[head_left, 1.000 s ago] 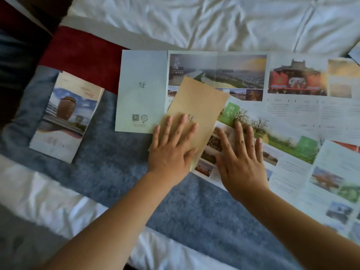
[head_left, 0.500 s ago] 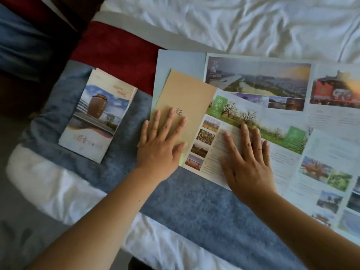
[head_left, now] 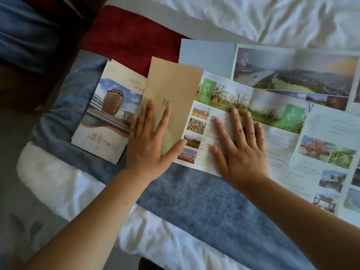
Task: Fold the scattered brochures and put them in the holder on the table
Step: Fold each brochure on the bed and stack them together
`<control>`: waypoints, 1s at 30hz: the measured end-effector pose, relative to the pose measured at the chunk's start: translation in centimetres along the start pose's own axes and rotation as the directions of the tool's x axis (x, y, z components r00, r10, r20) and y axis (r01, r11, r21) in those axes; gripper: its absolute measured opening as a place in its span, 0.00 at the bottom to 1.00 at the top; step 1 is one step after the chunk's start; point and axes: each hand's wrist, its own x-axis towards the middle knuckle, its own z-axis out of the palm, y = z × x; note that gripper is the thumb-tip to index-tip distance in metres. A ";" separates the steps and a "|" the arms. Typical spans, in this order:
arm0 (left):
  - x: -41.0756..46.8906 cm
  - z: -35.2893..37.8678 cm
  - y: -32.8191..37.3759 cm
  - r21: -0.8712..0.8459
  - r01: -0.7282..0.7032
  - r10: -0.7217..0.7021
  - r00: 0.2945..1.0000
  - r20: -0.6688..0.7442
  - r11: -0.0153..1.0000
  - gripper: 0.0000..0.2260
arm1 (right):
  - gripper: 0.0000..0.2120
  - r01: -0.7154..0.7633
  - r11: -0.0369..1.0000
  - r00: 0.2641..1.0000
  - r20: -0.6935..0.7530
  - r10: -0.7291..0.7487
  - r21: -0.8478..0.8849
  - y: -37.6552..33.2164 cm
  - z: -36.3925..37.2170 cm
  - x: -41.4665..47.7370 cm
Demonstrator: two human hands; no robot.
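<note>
- Noted left hand palm down, fingers straight and spread, pressing the lower part of a tan paper panel; nothing gripped.
- Noted right hand likewise flat and spread, pressing the white text panel of an unfolded glossy brochure with green orchard photos; nothing gripped.
- Found the hands near each other but apart, with a column of small photos between them.
- Logged the tan panel at the left end of the orchard brochure, slightly tilted, its left edge overlapping a folded brochure with a brown jar picture.
- Found the jar brochure lying flat on a grey-blue fleece runner, touching the left hand's outer edge.
- Recorded a second unfolded brochure, pale blue with a river landscape, behind and partly under the orchard brochure.
- Recorded a third unfolded sheet with small scenic photos overlapping the orchard brochure's right end.
- Placed all papers on a bed: runner across white crumpled sheets, with a dark red band along the runner's far edge.
</note>
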 end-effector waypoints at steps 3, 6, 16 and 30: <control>-0.2 0.0 1.4 -0.103 0.027 -0.028 1.000 -0.009 0.994 0.39 | 0.32 0.004 1.000 1.000 -0.015 -0.004 -0.003 0.0 0.1 0.0; -0.5 0.1 2.7 -0.170 0.031 -0.032 0.999 -0.003 0.985 0.40 | 0.32 0.005 1.000 1.000 -0.019 -0.005 -0.021 0.1 0.1 0.1; -0.8 1.3 5.4 -0.137 0.038 -0.033 0.999 0.036 0.990 0.31 | 0.29 0.029 0.987 0.999 -0.025 -0.025 0.158 0.9 -1.5 -0.4; -1.6 1.7 8.6 -0.136 0.028 -0.026 0.999 0.018 0.990 0.29 | 0.34 -0.293 0.956 0.954 0.065 0.293 -0.007 9.3 -2.4 -8.9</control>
